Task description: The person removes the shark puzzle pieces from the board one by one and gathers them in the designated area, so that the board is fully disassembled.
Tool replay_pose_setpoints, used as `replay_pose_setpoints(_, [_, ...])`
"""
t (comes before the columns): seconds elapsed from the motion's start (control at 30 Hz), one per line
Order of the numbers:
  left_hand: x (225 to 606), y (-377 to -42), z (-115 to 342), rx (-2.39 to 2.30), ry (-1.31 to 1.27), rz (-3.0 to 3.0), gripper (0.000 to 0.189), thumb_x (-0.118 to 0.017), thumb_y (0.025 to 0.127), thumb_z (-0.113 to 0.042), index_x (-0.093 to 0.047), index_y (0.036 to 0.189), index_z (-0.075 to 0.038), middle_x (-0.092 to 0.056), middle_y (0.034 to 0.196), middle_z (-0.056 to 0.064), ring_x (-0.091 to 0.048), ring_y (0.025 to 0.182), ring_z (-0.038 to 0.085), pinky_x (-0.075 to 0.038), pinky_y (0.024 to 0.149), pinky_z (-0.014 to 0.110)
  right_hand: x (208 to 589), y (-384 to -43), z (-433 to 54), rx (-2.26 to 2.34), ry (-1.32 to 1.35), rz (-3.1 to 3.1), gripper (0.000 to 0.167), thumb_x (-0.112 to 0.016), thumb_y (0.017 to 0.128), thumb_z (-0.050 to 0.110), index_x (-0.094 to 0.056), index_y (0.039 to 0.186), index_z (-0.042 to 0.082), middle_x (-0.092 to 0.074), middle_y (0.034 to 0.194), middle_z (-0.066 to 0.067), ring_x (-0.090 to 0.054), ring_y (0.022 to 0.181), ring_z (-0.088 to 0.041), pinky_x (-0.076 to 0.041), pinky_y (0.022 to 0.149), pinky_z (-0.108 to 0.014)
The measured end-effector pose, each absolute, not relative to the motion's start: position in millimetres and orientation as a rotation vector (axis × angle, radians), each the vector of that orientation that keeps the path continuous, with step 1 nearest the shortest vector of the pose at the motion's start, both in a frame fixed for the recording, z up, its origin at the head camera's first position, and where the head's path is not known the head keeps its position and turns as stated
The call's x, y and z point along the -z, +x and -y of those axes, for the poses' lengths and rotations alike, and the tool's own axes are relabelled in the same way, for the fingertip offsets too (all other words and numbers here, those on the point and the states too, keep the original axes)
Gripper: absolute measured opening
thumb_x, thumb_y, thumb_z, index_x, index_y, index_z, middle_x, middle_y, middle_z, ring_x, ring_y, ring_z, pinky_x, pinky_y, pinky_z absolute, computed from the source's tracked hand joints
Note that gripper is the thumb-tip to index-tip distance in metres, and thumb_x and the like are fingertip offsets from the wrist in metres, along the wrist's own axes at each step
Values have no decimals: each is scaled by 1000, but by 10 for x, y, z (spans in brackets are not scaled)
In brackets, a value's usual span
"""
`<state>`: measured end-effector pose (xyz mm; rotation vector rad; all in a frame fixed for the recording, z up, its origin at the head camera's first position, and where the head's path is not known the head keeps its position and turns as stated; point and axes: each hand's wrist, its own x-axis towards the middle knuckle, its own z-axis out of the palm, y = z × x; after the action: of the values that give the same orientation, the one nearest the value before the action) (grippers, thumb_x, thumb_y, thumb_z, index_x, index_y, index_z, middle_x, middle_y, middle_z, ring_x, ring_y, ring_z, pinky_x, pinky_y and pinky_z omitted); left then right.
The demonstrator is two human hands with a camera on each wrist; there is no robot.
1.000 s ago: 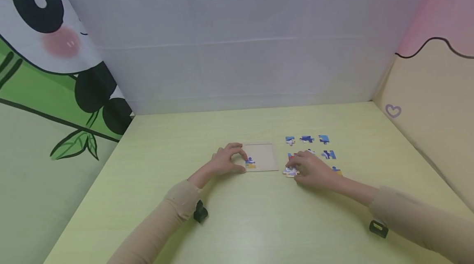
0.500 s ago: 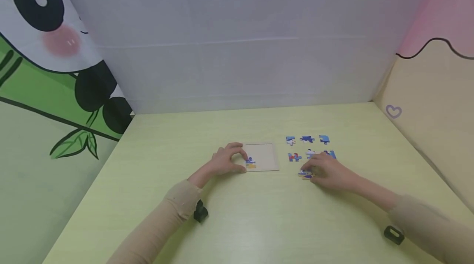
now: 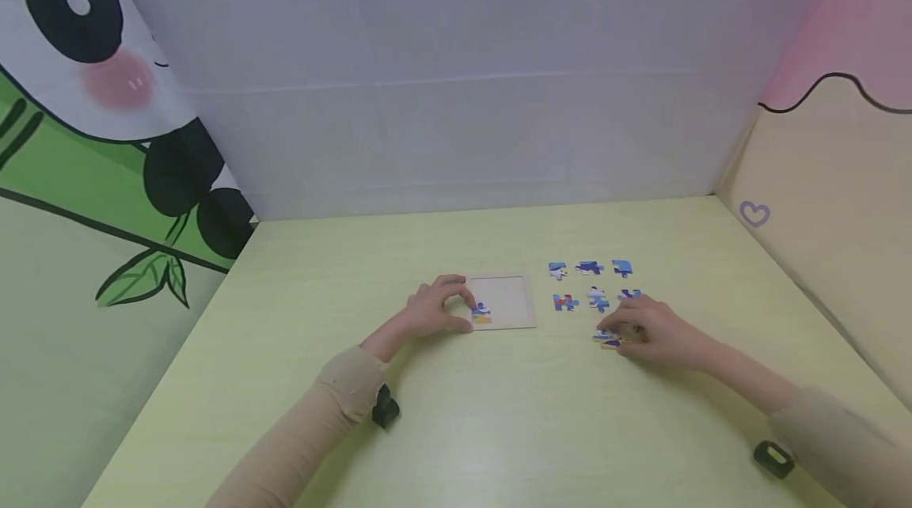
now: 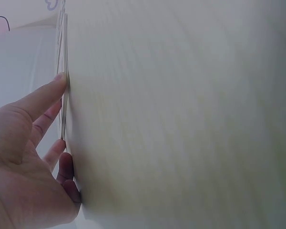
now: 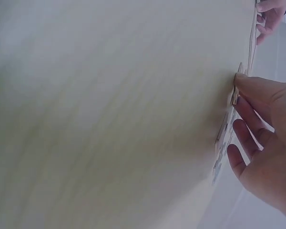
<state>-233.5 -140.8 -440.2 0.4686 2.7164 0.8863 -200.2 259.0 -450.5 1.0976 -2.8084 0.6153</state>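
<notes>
The left hand [image 3: 436, 308] grips the left side of a pale square puzzle tray [image 3: 509, 301], its thumb at the near left corner and a fingertip by the one puzzle piece [image 3: 481, 313] inside. In the left wrist view, the thumb [image 4: 50, 93] presses on the edge of the tray [image 4: 65, 57]. To the right of the tray, the right hand [image 3: 659, 334] pinches a blue, white and yellow puzzle piece [image 3: 608, 339] low at the table. Its thumb [image 5: 257, 86] lies along the piece in the right wrist view. The fingers partly cover that piece.
Behind the right hand, loose puzzle pieces lie in two rows, among them a red and blue piece [image 3: 566, 302], a white and blue piece [image 3: 598, 299] and a blue corner piece [image 3: 622, 267]. A white cloth wall [image 3: 456, 96] closes off the table's [image 3: 456, 429] back edge.
The right hand has moved right along the front of the pieces with the puzzle piece, uncovering the red and blue and white and blue pieces. The left hand and tray have stayed put.
</notes>
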Motion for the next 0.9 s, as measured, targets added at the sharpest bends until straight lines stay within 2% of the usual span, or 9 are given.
replay_pose_setpoints(0.13, [4403, -2331, 1412, -891, 469, -2712, 22, -79, 82, -30, -67, 101, -29, -34, 160, 5, -28, 139, 49, -24, 108, 66, 4510, -2004, -2628, -648, 1072, 2823, 33, -80, 79, 12, -73, 109, 24, -69, 101, 13, -54, 93, -8, -42, 79, -30])
replay_pose_setpoints(0.37, [4403, -2326, 1417, -905, 470, -2700, 22, -79, 82, -30, -67, 101, -28, -34, 160, 5, -27, 140, 49, -23, 109, 66, 4504, -2007, -2654, -646, 1044, 2864, 33, -78, 81, 14, -72, 111, 27, -69, 103, 15, -53, 98, -11, -38, 81, -34])
replay_pose_setpoints(0.57, [4411, -2331, 1418, -901, 475, -2703, 22, -79, 83, -31, -67, 101, -28, -34, 160, 4, -26, 141, 49, -22, 110, 67, 4450, -2011, -2658, -630, 1034, 2906, 33, -79, 81, 14, -73, 111, 26, -70, 107, 11, -56, 102, -17, -41, 84, -37])
replay_pose_setpoints(0.9, [4422, -2340, 1422, -896, 470, -2705, 23, -79, 82, -31, -67, 101, -29, -34, 160, 4, -27, 140, 48, -23, 109, 65, 4424, -2018, -2662, -620, 1058, 2906, 32, -79, 81, 16, -73, 111, 26, -70, 108, 7, -56, 101, -18, -41, 83, -38])
